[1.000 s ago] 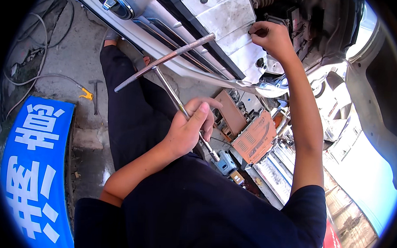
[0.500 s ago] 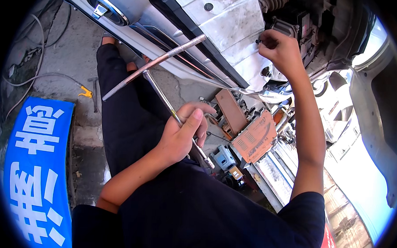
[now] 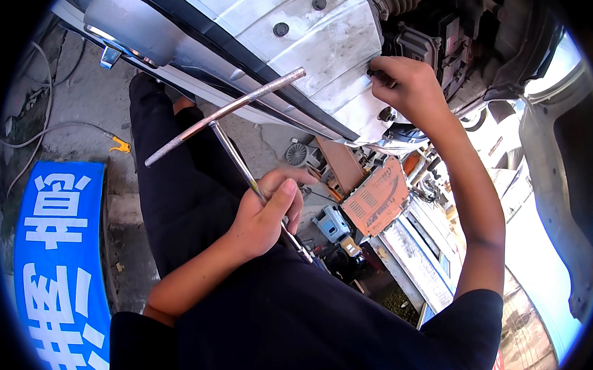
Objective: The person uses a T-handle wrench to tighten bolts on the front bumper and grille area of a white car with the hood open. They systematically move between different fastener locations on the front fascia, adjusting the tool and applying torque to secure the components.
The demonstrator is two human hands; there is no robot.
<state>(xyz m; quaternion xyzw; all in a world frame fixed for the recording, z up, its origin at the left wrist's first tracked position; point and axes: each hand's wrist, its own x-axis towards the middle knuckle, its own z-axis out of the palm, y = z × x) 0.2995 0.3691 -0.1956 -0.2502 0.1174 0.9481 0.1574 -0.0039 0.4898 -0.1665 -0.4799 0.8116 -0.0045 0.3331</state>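
My left hand (image 3: 269, 213) is closed round the shaft of a metal T-handle wrench (image 3: 228, 149), its index finger partly stretched out. The knurled crossbar points up and away over my legs, and the socket end lies against my dark shirt. At the edge of a light grey cover panel (image 3: 329, 54) in the car's open front, my right hand (image 3: 407, 84) pinches a small black fastener (image 3: 371, 72). Most of that piece is hidden by my fingers, so I cannot tell whether it sits in the panel. Another black fastener (image 3: 387, 114) shows just below this hand.
The car's bumper (image 3: 131, 26) runs along the upper left, with a dark engine bay (image 3: 442, 39) beyond my right hand. A raised hood (image 3: 577, 131) is at right. Cardboard (image 3: 379, 195), a blue sign (image 3: 59, 241) and an air hose with a yellow nozzle (image 3: 120, 144) lie around me.
My view has shifted, and the car's front appears further left and up. My right hand still pinches at the panel edge; my left hand keeps hold of the T-handle wrench.
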